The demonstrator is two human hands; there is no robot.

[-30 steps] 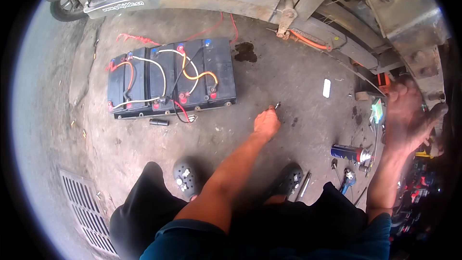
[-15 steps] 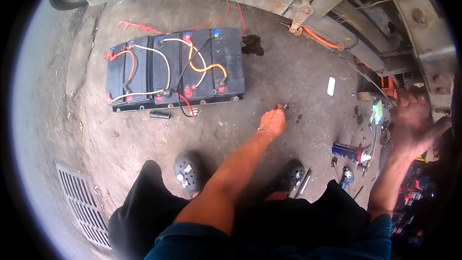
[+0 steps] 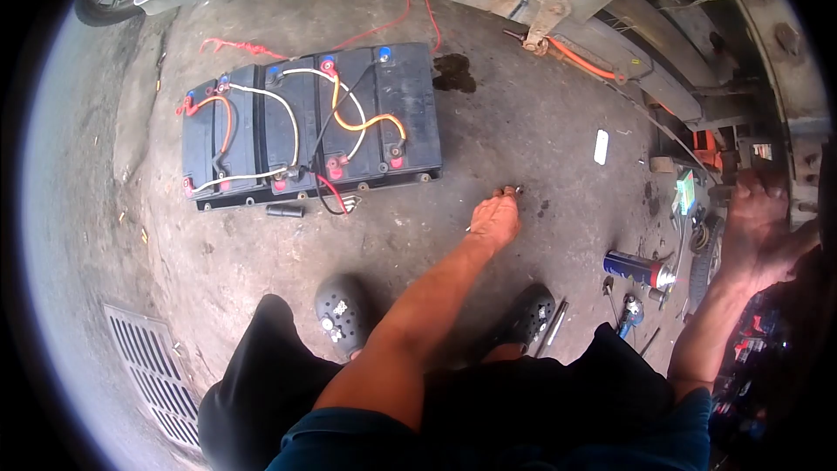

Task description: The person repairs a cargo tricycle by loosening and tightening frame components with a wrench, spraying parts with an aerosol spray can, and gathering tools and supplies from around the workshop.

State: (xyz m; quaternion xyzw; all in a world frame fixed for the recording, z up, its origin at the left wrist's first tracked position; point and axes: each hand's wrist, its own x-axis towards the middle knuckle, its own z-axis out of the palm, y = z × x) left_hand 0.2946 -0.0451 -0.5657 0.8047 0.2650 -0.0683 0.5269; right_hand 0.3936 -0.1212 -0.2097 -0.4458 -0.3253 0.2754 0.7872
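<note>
Low over the concrete floor, my left hand [image 3: 495, 220] is closed round a thin metal piece; small bright ends show at both sides of the fist, and its kind is hidden. To its left lies a pack of dark batteries [image 3: 414, 109] joined by white, orange, red and black cables. My right hand [image 3: 757, 235] is at the far right against the vehicle's metal frame [image 3: 800, 153], fingers bent and thumb out to the side. It appears to hold on to the frame, though shadow hides part of the contact.
A spray can [image 3: 632, 268], a blue-handled tool [image 3: 629, 318] and a metal bar [image 3: 551, 329] lie near my feet. A white strip [image 3: 602, 146] is on the floor ahead. A black tube [image 3: 285, 210] lies below the batteries. A drain grate [image 3: 148, 362] is at lower left.
My right hand has shifted slightly right and down against the frame and is less blurred. My left hand stays nearly in place. The view has shifted slightly.
</note>
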